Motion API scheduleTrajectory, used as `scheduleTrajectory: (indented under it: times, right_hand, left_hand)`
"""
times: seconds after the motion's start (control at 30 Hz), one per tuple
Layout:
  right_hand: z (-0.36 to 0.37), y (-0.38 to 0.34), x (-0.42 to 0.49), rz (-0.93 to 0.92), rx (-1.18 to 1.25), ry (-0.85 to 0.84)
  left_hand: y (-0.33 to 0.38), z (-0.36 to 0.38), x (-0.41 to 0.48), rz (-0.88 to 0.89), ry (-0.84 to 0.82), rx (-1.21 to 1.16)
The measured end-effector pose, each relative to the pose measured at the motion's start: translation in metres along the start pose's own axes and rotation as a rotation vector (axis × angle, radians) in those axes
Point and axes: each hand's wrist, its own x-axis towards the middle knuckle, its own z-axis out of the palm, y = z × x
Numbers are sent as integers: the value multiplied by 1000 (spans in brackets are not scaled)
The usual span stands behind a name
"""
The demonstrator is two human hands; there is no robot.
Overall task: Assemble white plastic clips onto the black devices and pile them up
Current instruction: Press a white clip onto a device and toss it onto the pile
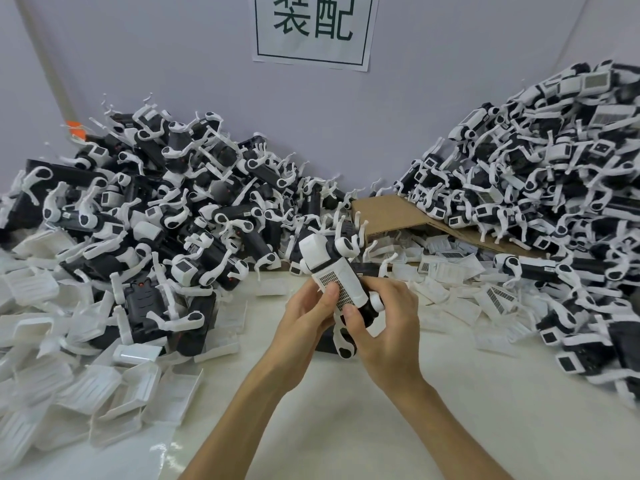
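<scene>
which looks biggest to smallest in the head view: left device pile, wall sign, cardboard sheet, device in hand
1. left device pile
2. wall sign, cropped at the top
3. cardboard sheet and held device: too alike; sheet partly buried, device nearer the camera

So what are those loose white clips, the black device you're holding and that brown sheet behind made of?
The white clips look like thin moulded plastic: glossy, slightly translucent, with ribbed faces. The black device seems hard plastic with a dull satin surface; what is inside cannot be told. The brown sheet is probably corrugated cardboard: matt, creased, with a thick cut edge.
</scene>
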Motion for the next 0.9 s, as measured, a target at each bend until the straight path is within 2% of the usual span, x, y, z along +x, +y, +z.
scheduleTrajectory:
  times: [0.13, 0.2, 0.3, 0.4, 0.5, 0.67, 0.77, 0.9]
  right_hand:
    - [1, -2, 0, -60, -27, -3]
    - [2, -1, 1, -78, -49, 21]
    - [1, 2, 0, -72, 22, 28]
    - [-2, 5, 0, -66, 92, 16]
    - [-3, 6, 2, -148, 67, -23]
    - [2, 8, 1, -201, 12, -132]
    - [3, 15, 0, -186, -39, -182]
    - [4, 19, -1, -103, -47, -135]
  left_hand:
    - [2, 2, -1, 48, 37, -66]
    - [1, 4, 0, 106, 120, -5]
    - [-4, 8, 1, 274, 308, 283]
    - [-12, 6, 1, 498, 353, 702]
    - [-15, -2, 4, 613, 417, 1052]
    - [-20, -12, 4, 642, 431, 1316]
    - [-18, -13, 3, 632, 450, 1347]
    - [-17, -11, 3, 639, 550, 1354]
